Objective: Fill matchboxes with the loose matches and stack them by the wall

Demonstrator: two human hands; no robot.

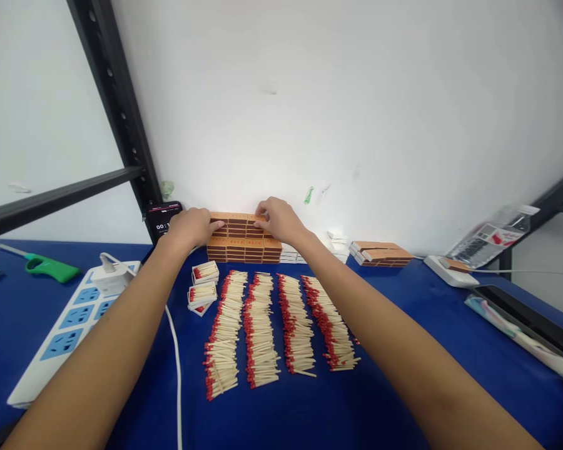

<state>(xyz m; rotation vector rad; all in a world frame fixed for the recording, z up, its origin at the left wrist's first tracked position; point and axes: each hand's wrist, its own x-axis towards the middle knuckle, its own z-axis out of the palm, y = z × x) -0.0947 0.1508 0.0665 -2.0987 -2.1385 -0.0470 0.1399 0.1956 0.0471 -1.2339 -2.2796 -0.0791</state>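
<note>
Stretched forward, left hand (191,226) and right hand (280,219) pinch upper matchboxes (237,227) at either end

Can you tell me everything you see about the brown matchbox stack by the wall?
The matchbox stack looks like cardboard: small boxes piled neatly, with orange-tan printed tops and dark brown strips along their sides. It stands upright at the back of the blue table, with a low front part and a higher part behind. The left hand and right hand seem to touch the higher part, one at each end.
</note>
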